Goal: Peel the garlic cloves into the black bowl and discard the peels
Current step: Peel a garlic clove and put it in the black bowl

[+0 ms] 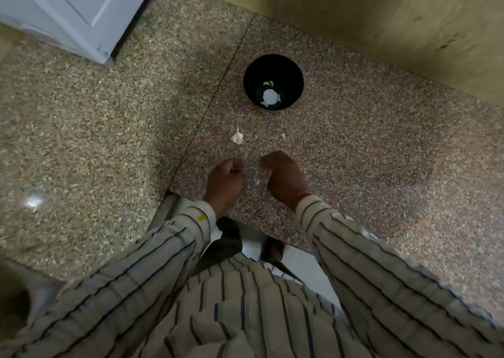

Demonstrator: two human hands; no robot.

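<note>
Both hands sit curled, whether holding anything unclear; the garlic bulb (pixel 237 138) lies just ahead, nearer the left hand (pixel 225 181) than the right hand (pixel 285 179).

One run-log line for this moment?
left hand: curled | right hand: curled | black bowl: peeled cloves inside | garlic bulb: on counter

A black bowl (pixel 273 82) holding a few peeled garlic cloves (pixel 270 95) sits on a speckled stone counter (pixel 368 145), with a garlic piece (pixel 237 137) nearer the person and two curled hands, left hand (pixel 226 180) and right hand (pixel 283 179), nearest.
</note>
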